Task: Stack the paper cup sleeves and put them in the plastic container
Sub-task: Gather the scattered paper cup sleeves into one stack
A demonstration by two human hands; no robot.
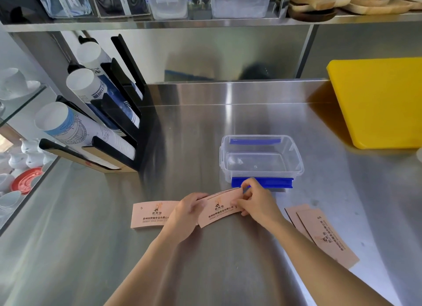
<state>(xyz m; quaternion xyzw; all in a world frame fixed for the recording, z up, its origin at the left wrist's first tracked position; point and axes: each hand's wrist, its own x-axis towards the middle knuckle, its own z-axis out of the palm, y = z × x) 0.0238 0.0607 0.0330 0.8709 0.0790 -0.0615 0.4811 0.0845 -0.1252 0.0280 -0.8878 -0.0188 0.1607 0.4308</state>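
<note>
Near counter centre: small stack of sleeves point(220, 208) gripped at both ends, left hand point(188, 213) clasping left end, right hand point(257, 201) pinching right end. More sleeves point(149, 216) flat beside left hand; another pair point(324, 233) lying right. Clear plastic container point(261, 158) open, empty, just behind hands. Yellow board point(381, 100) far right.

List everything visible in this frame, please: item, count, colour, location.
Held sleeves: small stack, tan, between both hands.
Sleeve on counter: at least one, tan, beside the left hand.
Sleeves at right: at least two, tan, overlapping, right of the right forearm.
Plastic container: one, clear with blue clips, empty, behind the hands.
Cutting board: one, yellow, far right.
Cup dispenser: one, black, left, three cup rows.
Counter: one, steel.
Left hand: gripping the stack.
Right hand: gripping the stack.
</note>
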